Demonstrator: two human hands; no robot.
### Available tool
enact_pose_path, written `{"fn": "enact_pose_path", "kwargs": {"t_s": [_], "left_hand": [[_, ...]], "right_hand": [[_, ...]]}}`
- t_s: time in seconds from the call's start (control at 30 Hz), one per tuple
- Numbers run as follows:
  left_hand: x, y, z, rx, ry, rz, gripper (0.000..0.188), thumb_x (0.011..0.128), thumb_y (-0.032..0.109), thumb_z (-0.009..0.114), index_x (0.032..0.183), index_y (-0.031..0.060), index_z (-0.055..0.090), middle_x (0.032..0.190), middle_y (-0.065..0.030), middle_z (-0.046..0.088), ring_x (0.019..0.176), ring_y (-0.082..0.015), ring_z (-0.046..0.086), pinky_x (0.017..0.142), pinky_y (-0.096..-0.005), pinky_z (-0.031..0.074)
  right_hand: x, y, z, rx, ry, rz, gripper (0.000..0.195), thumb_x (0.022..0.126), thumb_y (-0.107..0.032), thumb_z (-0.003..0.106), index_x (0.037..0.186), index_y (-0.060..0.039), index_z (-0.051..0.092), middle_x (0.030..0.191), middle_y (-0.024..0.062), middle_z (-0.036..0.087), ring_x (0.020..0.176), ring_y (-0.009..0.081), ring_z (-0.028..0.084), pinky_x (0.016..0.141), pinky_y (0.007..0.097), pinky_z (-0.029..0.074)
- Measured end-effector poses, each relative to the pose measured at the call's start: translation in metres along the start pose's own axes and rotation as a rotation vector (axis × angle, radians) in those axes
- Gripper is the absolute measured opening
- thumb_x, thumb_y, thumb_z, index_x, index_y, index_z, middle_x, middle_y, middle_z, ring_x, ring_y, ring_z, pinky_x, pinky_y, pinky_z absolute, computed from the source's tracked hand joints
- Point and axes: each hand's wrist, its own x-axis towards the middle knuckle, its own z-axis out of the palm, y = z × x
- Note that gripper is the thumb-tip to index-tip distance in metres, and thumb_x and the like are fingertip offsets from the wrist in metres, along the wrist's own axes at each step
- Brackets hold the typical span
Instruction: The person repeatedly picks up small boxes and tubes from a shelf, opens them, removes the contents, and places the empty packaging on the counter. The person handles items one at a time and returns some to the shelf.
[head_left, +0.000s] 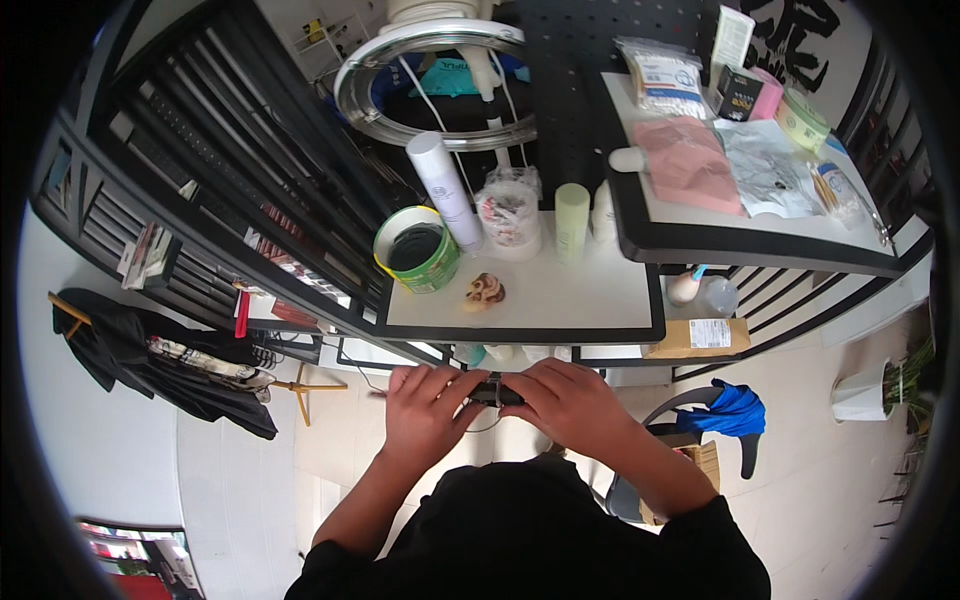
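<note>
My left hand (424, 409) and my right hand (564, 405) are close together in front of my body, fingers curled over a dark, shiny object (491, 391). My palms and fingers cover most of it, so I cannot tell what it is. A pale band or loop crosses it between my thumbs. Below it curves a thin cord (486, 427), and another stretch of thin cord reaches the left hand from the shelving on the left. Just beyond my hands is the front edge of a white shelf (592, 304) with a black frame. A brown and cream swirled item (484, 291) lies on it.
A green tub (417, 251), a white spray can (444, 191), a plastic-wrapped container (511, 217) and a pale green bottle (572, 221) stand on the shelf. At right, a higher shelf (705, 234) holds packets and boxes. A chair (679, 409) with blue cloth stands lower right.
</note>
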Motion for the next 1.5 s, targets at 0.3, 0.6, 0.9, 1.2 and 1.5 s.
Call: {"fn": "enact_pose_path", "kwargs": {"t_s": [0.3, 0.6, 0.9, 1.2, 1.5], "left_hand": [[-0.118, -0.06, -0.043, -0.262, -0.032, -0.201, 0.036, 0.067, 0.02, 0.082, 0.102, 0.0168, 0.071, 0.085, 0.0019, 0.065, 0.075, -0.0191, 0.06, 0.074, -0.0338, 0.04], [-0.217, -0.127, -0.093, -0.044, 0.249, -0.191, 0.04, 0.068, 0.018, 0.079, 0.107, 0.0173, 0.071, 0.089, 0.0036, 0.06, 0.073, -0.0152, 0.055, 0.073, -0.033, 0.038], [-0.257, -0.167, -0.126, -0.043, 0.341, -0.258, 0.041, 0.068, 0.018, 0.08, 0.108, 0.0185, 0.071, 0.09, 0.0039, 0.061, 0.073, -0.0146, 0.055, 0.074, -0.0327, 0.038], [-0.247, -0.194, -0.104, -0.115, 0.159, -0.384, 0.041, 0.072, 0.024, 0.08, 0.11, 0.017, 0.069, 0.088, 0.0019, 0.063, 0.076, -0.0191, 0.059, 0.076, -0.0355, 0.041], [-0.208, -0.22, -0.084, -0.002, 0.0, -0.28, 0.034, 0.067, 0.017, 0.081, 0.099, 0.0174, 0.071, 0.086, 0.0022, 0.063, 0.077, -0.02, 0.059, 0.075, -0.0379, 0.04]], "right_hand": [[0.027, -0.095, 0.082, 0.217, -0.152, 0.071, 0.042, 0.075, -0.042, 0.08, 0.089, -0.0074, 0.06, 0.069, 0.0063, 0.06, 0.059, 0.027, 0.062, 0.054, 0.034, 0.05], [0.065, -0.194, 0.168, 0.36, -0.12, 0.34, 0.073, 0.061, -0.043, 0.091, 0.116, -0.0051, 0.062, 0.086, 0.0072, 0.066, 0.07, 0.0187, 0.065, 0.065, 0.0315, 0.053], [0.107, -0.25, 0.181, 0.283, -0.145, 0.002, 0.042, 0.08, -0.009, 0.078, 0.115, -0.002, 0.056, 0.098, 0.0138, 0.068, 0.085, 0.03, 0.068, 0.072, 0.0349, 0.056], [0.133, -0.227, 0.205, 0.367, -0.304, 0.231, 0.041, 0.085, -0.011, 0.073, 0.119, -0.0038, 0.053, 0.104, 0.015, 0.066, 0.09, 0.0324, 0.066, 0.076, 0.0374, 0.055], [0.11, -0.163, 0.268, 0.634, -0.203, 0.348, 0.028, 0.093, -0.012, 0.06, 0.118, -0.0061, 0.049, 0.075, 0.0097, 0.062, 0.067, 0.0285, 0.062, 0.06, 0.038, 0.048]]}}
